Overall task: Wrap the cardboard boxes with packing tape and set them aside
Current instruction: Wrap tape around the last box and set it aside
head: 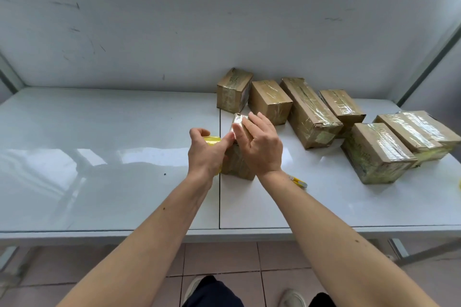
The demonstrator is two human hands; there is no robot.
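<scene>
A small cardboard box (237, 164) stands upright on the white table (112, 147), near the seam between its two panels. My left hand (207, 152) holds a yellow roll of packing tape (212, 140) against the box's left side, the index finger reaching onto the box. My right hand (259, 143) lies with straight fingers flat over the box's top and right side, pressing the shiny tape down. The hands hide much of the box.
Several taped cardboard boxes (309, 112) lie grouped at the back right of the table, reaching to the right edge. A yellow cutter (299, 181) lies by my right wrist. A white wall panel (174, 32) rises behind. Tiled floor and my shoes show below.
</scene>
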